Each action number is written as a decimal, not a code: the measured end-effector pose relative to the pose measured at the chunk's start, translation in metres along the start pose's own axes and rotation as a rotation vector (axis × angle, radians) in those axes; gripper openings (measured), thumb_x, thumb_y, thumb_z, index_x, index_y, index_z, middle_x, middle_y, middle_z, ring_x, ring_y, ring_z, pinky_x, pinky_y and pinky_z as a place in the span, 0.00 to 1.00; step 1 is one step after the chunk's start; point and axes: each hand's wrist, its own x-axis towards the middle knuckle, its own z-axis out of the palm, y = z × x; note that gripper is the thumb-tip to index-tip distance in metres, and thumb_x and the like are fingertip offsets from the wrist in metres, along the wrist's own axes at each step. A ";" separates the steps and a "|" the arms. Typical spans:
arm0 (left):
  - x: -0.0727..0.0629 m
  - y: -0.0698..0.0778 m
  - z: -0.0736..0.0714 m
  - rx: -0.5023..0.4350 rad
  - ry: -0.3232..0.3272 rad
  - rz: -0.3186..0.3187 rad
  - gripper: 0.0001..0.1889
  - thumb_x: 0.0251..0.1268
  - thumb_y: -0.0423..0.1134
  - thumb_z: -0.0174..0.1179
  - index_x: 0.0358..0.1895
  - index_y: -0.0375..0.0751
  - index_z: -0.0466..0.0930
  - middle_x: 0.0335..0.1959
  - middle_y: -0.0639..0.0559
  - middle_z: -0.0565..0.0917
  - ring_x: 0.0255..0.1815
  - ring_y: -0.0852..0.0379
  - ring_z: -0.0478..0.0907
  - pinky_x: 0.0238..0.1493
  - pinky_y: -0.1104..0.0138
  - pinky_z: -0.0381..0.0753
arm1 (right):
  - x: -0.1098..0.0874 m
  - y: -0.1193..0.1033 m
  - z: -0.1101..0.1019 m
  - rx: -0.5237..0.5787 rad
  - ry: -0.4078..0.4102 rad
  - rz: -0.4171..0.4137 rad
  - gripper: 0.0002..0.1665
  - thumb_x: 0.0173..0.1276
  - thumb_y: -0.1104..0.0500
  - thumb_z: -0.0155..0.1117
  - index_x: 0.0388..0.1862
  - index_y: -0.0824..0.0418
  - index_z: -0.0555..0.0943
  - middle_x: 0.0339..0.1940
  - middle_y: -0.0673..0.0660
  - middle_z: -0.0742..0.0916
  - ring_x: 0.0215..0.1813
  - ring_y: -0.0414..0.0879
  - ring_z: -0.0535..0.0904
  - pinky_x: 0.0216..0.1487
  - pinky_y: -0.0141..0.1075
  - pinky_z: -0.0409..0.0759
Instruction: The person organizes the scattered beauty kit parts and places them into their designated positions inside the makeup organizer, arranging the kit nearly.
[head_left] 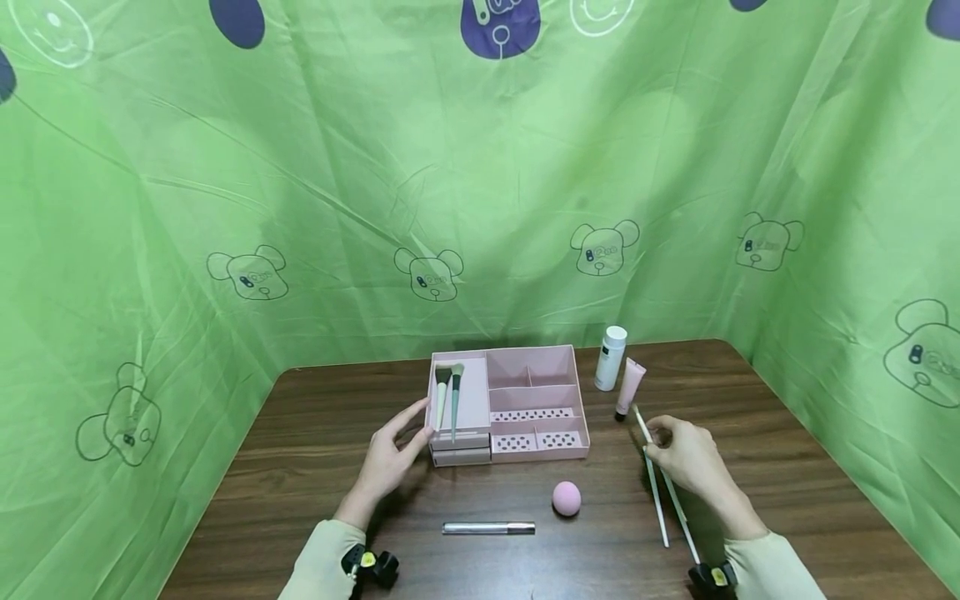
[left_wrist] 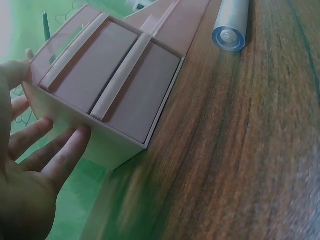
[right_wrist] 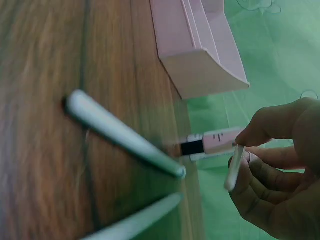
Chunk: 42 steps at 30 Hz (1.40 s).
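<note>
At the left side of a pink cosmetics organizer [head_left: 536, 379], my left hand [head_left: 386, 462] rests its thumb and fingertips against the side wall; in the left wrist view the fingers [left_wrist: 65, 155] are fairly straight there. Two makeup brushes with green handles [head_left: 455, 404] lie on the organizer's flat left top, above two small drawers [left_wrist: 135, 85]. Over on the right, my right hand [head_left: 686, 454] pinches a slim white stick [right_wrist: 234, 170] between thumb and fingers, above the table. Two more slim pale sticks [right_wrist: 122, 131] lie below that hand; their kind is unclear.
A white bottle [head_left: 611, 360] and a pink tube [head_left: 630, 389] with a black cap stand right of the organizer. In front of it are a round pink ball [head_left: 566, 498] and a silver tube [head_left: 487, 528]. Green printed cloth [head_left: 495, 208] surrounds the wooden table [head_left: 315, 467].
</note>
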 end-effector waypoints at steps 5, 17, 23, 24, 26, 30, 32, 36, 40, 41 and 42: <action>-0.001 0.019 -0.001 -0.018 -0.012 -0.006 0.25 0.68 0.33 0.60 0.67 0.34 0.71 0.65 0.37 0.75 0.59 0.38 0.76 0.59 0.46 0.78 | 0.005 -0.012 0.001 0.023 0.016 -0.045 0.15 0.49 0.64 0.65 0.39 0.59 0.84 0.24 0.47 0.85 0.27 0.40 0.76 0.27 0.35 0.73; -0.002 0.026 -0.002 -0.021 -0.010 -0.033 0.25 0.68 0.34 0.61 0.67 0.37 0.72 0.64 0.40 0.76 0.60 0.44 0.76 0.60 0.46 0.77 | 0.018 -0.041 0.008 0.074 -0.001 -0.128 0.16 0.49 0.65 0.66 0.40 0.59 0.84 0.23 0.45 0.84 0.27 0.38 0.77 0.28 0.33 0.74; -0.002 0.026 -0.002 -0.004 -0.011 -0.025 0.25 0.67 0.33 0.61 0.67 0.35 0.71 0.64 0.39 0.76 0.59 0.44 0.77 0.59 0.50 0.80 | 0.023 -0.051 0.013 0.095 -0.008 -0.146 0.15 0.49 0.64 0.67 0.40 0.59 0.84 0.24 0.49 0.85 0.28 0.38 0.78 0.28 0.33 0.76; -0.002 0.025 -0.002 -0.003 -0.012 -0.023 0.25 0.67 0.33 0.61 0.67 0.35 0.71 0.64 0.39 0.76 0.59 0.44 0.78 0.58 0.51 0.80 | 0.024 -0.054 0.013 0.099 -0.008 -0.151 0.15 0.50 0.64 0.67 0.40 0.59 0.84 0.24 0.49 0.85 0.28 0.38 0.78 0.28 0.33 0.76; -0.002 0.025 -0.002 -0.001 -0.014 -0.018 0.25 0.67 0.33 0.61 0.67 0.34 0.71 0.64 0.38 0.76 0.59 0.43 0.77 0.58 0.51 0.80 | 0.026 -0.059 0.014 0.108 -0.009 -0.160 0.15 0.50 0.64 0.67 0.39 0.59 0.84 0.25 0.49 0.85 0.28 0.39 0.78 0.29 0.33 0.76; -0.001 0.010 -0.001 -0.016 -0.005 -0.021 0.25 0.68 0.36 0.61 0.67 0.41 0.72 0.65 0.43 0.76 0.60 0.42 0.77 0.59 0.52 0.80 | 0.031 -0.069 0.015 0.130 -0.003 -0.170 0.15 0.51 0.65 0.67 0.40 0.60 0.85 0.25 0.49 0.85 0.29 0.39 0.79 0.30 0.32 0.78; 0.000 0.003 -0.001 -0.006 -0.004 -0.007 0.25 0.68 0.35 0.61 0.67 0.41 0.72 0.65 0.42 0.76 0.59 0.43 0.77 0.58 0.53 0.81 | 0.034 -0.075 0.016 0.142 0.000 -0.171 0.15 0.51 0.65 0.67 0.41 0.60 0.85 0.26 0.50 0.86 0.29 0.38 0.79 0.30 0.31 0.79; 0.001 0.011 -0.002 -0.007 -0.010 0.008 0.24 0.68 0.34 0.60 0.67 0.36 0.71 0.65 0.38 0.75 0.58 0.41 0.78 0.56 0.52 0.82 | 0.039 -0.087 0.019 0.170 -0.002 -0.183 0.17 0.51 0.66 0.66 0.43 0.62 0.84 0.27 0.51 0.86 0.29 0.39 0.79 0.30 0.30 0.80; 0.000 0.026 -0.004 -0.019 -0.027 -0.007 0.25 0.69 0.33 0.60 0.67 0.32 0.70 0.66 0.35 0.73 0.59 0.39 0.77 0.55 0.52 0.81 | 0.043 -0.099 0.023 0.189 -0.011 -0.196 0.19 0.51 0.68 0.66 0.46 0.64 0.84 0.28 0.51 0.86 0.30 0.39 0.79 0.30 0.30 0.80; 0.000 0.027 -0.004 -0.013 -0.029 -0.008 0.25 0.69 0.34 0.60 0.67 0.32 0.70 0.66 0.35 0.73 0.59 0.39 0.77 0.56 0.52 0.81 | 0.044 -0.103 0.025 0.192 -0.013 -0.200 0.19 0.52 0.68 0.66 0.46 0.64 0.84 0.28 0.51 0.86 0.30 0.39 0.79 0.30 0.30 0.80; 0.000 0.027 -0.005 -0.004 -0.031 -0.005 0.25 0.69 0.34 0.59 0.67 0.32 0.70 0.66 0.35 0.73 0.59 0.39 0.77 0.56 0.52 0.81 | 0.045 -0.106 0.026 0.194 -0.015 -0.203 0.19 0.52 0.67 0.66 0.46 0.63 0.84 0.28 0.51 0.86 0.30 0.39 0.79 0.30 0.29 0.80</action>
